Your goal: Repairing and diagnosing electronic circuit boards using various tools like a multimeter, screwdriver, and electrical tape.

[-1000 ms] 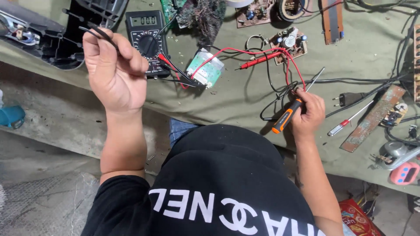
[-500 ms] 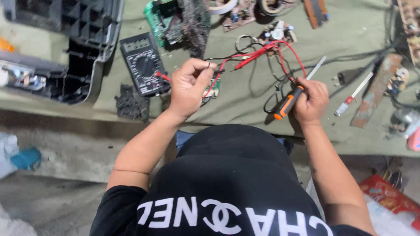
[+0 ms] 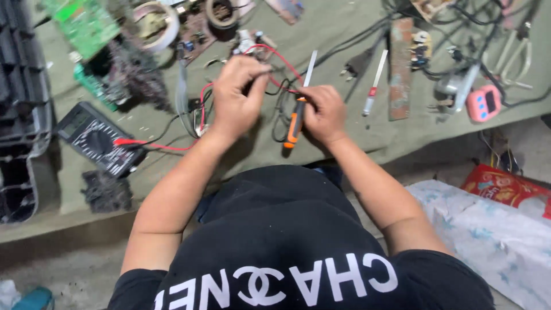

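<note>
My left hand (image 3: 236,99) is closed around the red and black test leads (image 3: 202,102) over the green table cloth. These leads run left to a black multimeter (image 3: 94,139). Just to the right, almost touching it, my right hand (image 3: 326,113) grips a screwdriver (image 3: 295,123) with an orange and black handle, its metal shaft pointing away from me. A small circuit board (image 3: 248,41) with red wires lies just beyond my left hand's fingers, partly hidden by them.
A black tool case (image 3: 17,115) sits at the left edge, with a green circuit board (image 3: 86,23) and a tape roll (image 3: 154,23) behind. To the right lie a white tester pen (image 3: 376,83), a rusty strip (image 3: 400,69), a pink device (image 3: 482,103) and tangled cables. A red packet (image 3: 505,183) lies below the table.
My left hand came down from the upper left, where it was raised with thin black probes, to the wires beside my right hand. The right hand keeps the screwdriver.
</note>
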